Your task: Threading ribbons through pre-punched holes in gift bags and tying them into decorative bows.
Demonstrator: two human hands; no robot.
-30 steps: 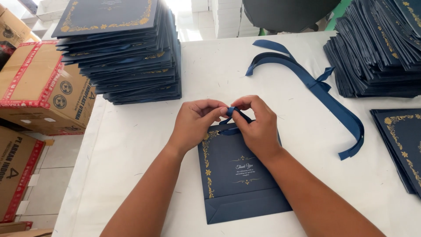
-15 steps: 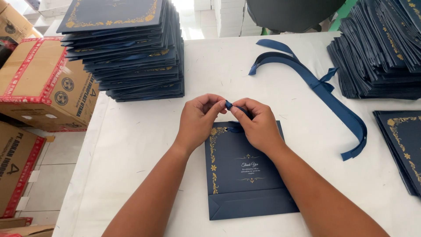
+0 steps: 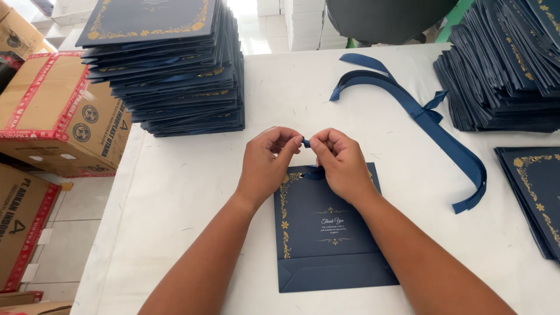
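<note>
At bench centre I see the flat navy bag [image 3: 329, 233]; my left hand [image 3: 269, 160] and right hand [image 3: 341, 163] pinch its ribbon end [image 3: 306, 142] at twelve o'clock, keeping it taut.

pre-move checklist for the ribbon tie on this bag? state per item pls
1. Left hand pinching ribbon end: ok.
2. Right hand pinching the same ribbon: ok.
3. Ribbon passes through the bag's hole: cannot tell, fingers hide it.
4. Bag flat on table, folded bottom toward the person: ok.
5. Loose ribbon apart from both hands: ok.
6. Knot formed: cannot tell.
</note>
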